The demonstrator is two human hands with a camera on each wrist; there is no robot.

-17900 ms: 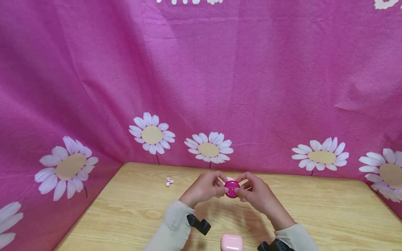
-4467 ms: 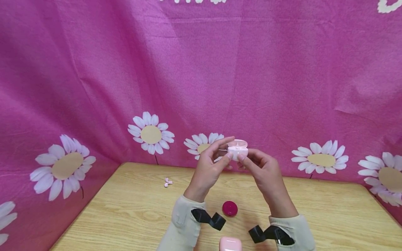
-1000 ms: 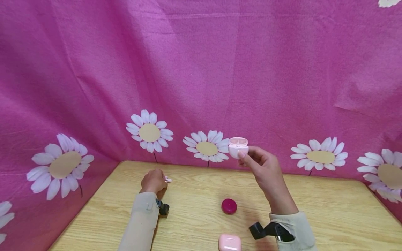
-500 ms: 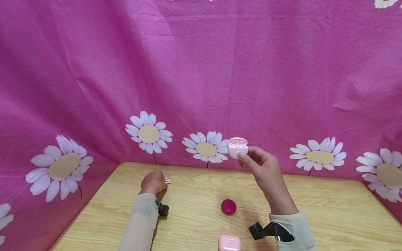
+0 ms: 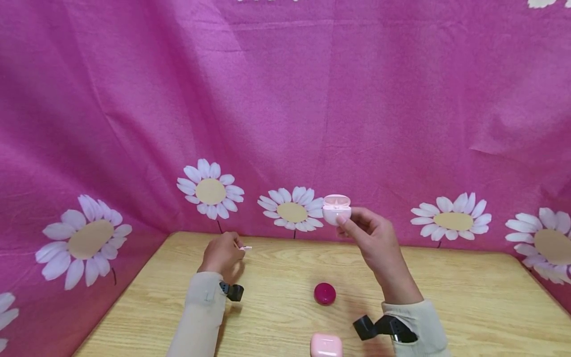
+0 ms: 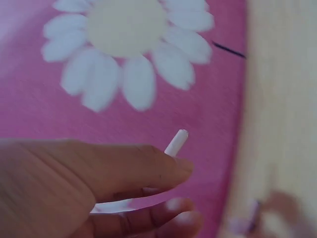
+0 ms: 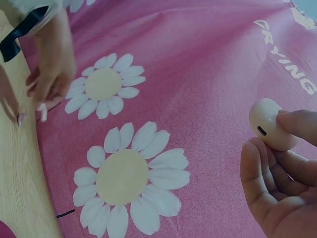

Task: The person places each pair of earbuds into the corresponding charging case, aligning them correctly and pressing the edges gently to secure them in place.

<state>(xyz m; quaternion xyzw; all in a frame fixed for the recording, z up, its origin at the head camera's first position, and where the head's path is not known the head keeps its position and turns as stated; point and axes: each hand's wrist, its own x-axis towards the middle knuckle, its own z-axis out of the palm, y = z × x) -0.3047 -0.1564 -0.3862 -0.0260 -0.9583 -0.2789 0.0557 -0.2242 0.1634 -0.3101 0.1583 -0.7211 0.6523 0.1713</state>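
Observation:
My left hand (image 5: pixel 221 255) is just above the far left of the table, with an earbud (image 6: pixel 177 142) pinched between thumb and fingers; its pale stem pokes out past the fingertips in the left wrist view. A second small earbud (image 7: pixel 21 119) lies on the table below that hand in the right wrist view. Raised in front of the backdrop, my right hand (image 5: pixel 376 248) grips a pale pink earbud case (image 5: pixel 335 214) between thumb and fingers, its lid up and facing me. From the right wrist view, the case's underside shows a charging port.
A round dark pink disc-like case (image 5: pixel 325 294) sits mid-table. Closer to me is a closed, glossy light pink case (image 5: pixel 326 345) at the bottom edge of the head view. A magenta cloth (image 5: pixel 379 99) printed with daisies stands behind the wooden table (image 5: pixel 446 297).
Both hands held the dark pink case, then the pale earbud case. The left hand then went to the earbuds and has now risen slightly with one. The right hand stays put.

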